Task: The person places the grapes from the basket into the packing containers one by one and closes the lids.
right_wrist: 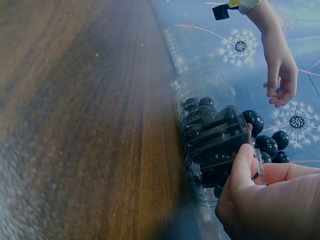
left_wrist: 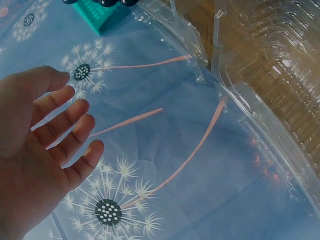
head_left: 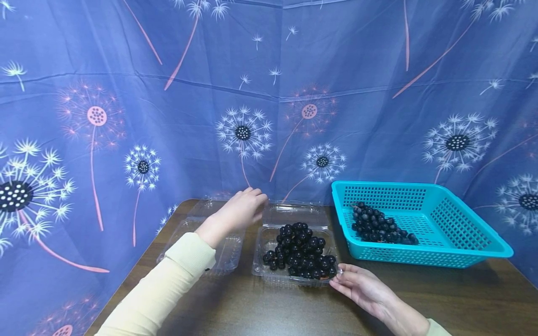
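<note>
A clear plastic clamshell box holds a heap of dark grapes, its lid laid back behind it. My right hand pinches the box's front right corner between thumb and fingers, as the right wrist view also shows, with grapes just past the rim. My left hand is raised over the back of the table, left of that lid. In the left wrist view its loosely bent fingers hold nothing.
Left of the filled box, partly behind my left forearm, stands another clear clamshell box with no grapes visible in it. A turquoise basket at the right has a bunch of dark grapes inside. A patterned blue cloth hangs behind the table.
</note>
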The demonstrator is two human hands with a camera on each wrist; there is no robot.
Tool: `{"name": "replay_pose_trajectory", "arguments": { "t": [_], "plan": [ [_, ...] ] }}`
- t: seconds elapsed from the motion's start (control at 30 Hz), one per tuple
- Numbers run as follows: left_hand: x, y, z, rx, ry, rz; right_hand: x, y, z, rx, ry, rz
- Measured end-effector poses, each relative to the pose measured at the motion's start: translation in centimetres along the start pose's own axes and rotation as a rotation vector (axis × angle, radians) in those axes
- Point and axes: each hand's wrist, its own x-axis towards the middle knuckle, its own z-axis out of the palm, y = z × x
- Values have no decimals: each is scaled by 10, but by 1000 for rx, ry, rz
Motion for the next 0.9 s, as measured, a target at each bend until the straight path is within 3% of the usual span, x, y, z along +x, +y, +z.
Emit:
{"name": "replay_pose_trajectory", "arguments": {
  "t": [0.2,0.9],
  "plan": [
    [9,-6,6,-31,-24,-44,0,1,-2,15,-12,3],
    [35,-20,18,-396,-27,-138,1,0,-2,43,-14,15]
  ]
}}
